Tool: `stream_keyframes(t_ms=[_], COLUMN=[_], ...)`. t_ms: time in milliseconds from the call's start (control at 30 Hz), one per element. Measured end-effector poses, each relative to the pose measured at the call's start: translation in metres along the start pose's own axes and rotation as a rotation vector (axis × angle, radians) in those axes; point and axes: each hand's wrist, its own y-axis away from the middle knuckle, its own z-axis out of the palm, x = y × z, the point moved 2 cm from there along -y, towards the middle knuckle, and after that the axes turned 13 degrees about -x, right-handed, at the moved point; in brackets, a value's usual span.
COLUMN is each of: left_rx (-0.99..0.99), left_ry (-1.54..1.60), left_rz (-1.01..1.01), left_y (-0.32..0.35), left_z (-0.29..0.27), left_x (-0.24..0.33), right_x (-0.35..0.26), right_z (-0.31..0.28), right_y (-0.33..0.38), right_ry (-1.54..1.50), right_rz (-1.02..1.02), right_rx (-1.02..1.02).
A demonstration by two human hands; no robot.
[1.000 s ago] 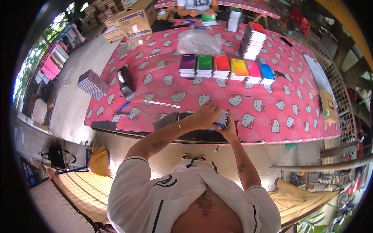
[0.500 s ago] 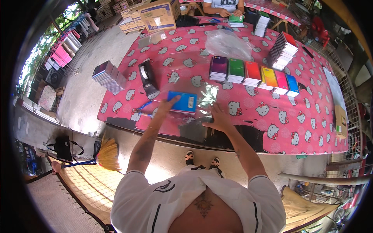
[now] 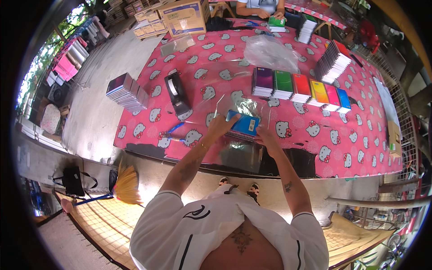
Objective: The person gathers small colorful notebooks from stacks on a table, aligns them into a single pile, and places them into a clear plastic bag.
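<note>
Since the earlier frame, the blue-covered rectangular spiral-bound notebook (image 3: 245,123) has moved away from the black tape dispenser (image 3: 177,94), and the right grip (image 3: 268,138), then spread flat beside it, has come in to its edge. The notebook now sits between the two grips, over clear, shiny plastic film (image 3: 253,107) on the pink patterned bench (image 3: 351,155). The left grip (image 3: 219,126) looks clamped on its left side, thumb across the cover; the right grip's fingers touch its near right corner, though I cannot tell whether they pinch it. The dispenser stands beyond and left of the left grip, blue pens (image 3: 175,128) nearer on that same side, and a row of small colourful notebook stacks (image 3: 300,86) beyond the right grip. As I judge it, uneven pressure from the grips could skew the notebook, dragging and creasing the loose film beneath; the spiral edge might also snag and tear it.
</note>
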Motion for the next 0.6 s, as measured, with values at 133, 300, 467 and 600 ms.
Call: stream_keyframes(t_ms=[133,300,467,600], left_rx=[0.06,0.09,0.034,-0.182], left_ry=[-0.029,0.116,0.305,0.261], left_rz=[0.077,0.101,0.083,0.409], left_y=[0.002,0.009,0.01,0.024], left_z=[0.002,0.0,0.003,0.013], left_x=[-0.009,-0.019,-0.027,-0.115], right_x=[0.009,0.01,0.014,0.007], right_z=[0.0,0.003,-0.003,0.029], right_y=[-0.003,-0.003,0.002,0.03], right_ry=[0.012,0.0,-0.006,0.598], right_rz=[0.086,0.083,0.064,-0.057], right_rx=[0.094,0.127,0.157,0.02])
